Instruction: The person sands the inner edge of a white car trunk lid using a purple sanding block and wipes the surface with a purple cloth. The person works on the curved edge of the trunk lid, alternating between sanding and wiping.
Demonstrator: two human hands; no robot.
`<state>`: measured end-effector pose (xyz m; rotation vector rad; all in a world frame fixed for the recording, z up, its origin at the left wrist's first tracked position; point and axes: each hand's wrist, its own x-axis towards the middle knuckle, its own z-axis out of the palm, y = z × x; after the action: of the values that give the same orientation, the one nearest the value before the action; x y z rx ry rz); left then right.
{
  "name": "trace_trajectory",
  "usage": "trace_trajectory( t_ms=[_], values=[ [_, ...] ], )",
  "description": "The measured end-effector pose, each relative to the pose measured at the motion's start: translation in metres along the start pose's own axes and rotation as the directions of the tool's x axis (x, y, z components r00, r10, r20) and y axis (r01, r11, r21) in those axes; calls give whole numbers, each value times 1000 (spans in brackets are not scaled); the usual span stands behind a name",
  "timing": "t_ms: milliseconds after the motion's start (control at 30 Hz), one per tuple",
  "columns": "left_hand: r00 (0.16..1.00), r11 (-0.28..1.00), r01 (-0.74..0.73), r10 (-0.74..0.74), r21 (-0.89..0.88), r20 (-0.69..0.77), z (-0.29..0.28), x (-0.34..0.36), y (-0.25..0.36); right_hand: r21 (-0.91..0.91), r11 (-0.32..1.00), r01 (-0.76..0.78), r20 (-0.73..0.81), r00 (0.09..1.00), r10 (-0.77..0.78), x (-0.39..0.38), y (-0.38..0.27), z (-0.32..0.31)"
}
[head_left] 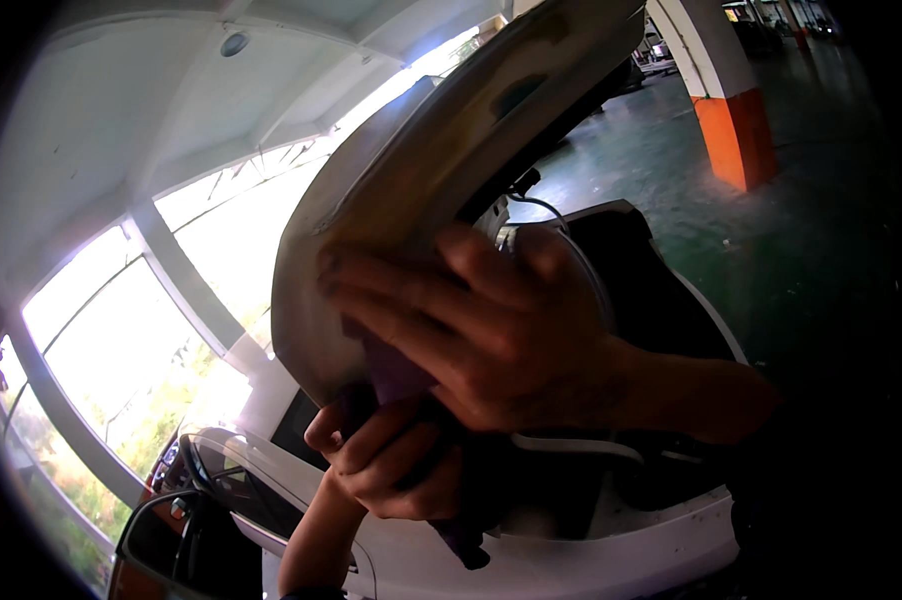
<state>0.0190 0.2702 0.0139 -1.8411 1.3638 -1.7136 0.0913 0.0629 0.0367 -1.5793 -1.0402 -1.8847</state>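
Across the middle stands a raised, curved vehicle panel (401, 190), dull beige-grey with brownish blotches on its surface. My right hand (521, 340) presses against its lower part, two fingers stretched flat to the left and the others bent. Beneath that hand a piece of purple sheet (399, 372), perhaps sandpaper, is held to the panel; its grit and far side are hidden. Just below, by the panel's lower end, my left hand (396, 455) is closed with curled fingers. What it grips is dark and cannot be made out. A dark, limp end (463, 545) hangs below it.
Under the panel is the white vehicle body (591, 545) with a dark opening and a loose cable (543, 205). Another vehicle's mirror (156, 535) is at lower left. An orange-and-white pillar (733, 140) rises from the green floor (631, 140); large windows (121, 350) are on the left.
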Motion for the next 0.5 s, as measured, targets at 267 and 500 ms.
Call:
trace_trajectory(
  t_ms=[267,500],
  values=[
    [999,999,27,-28,26,43,-8,-6,2,-127,985,-114,58,991,122,-12,28,-51],
    [997,998,40,-43,40,58,-9,6,5,-62,998,28,259,966,-11,-2,31,-35]
  ],
)
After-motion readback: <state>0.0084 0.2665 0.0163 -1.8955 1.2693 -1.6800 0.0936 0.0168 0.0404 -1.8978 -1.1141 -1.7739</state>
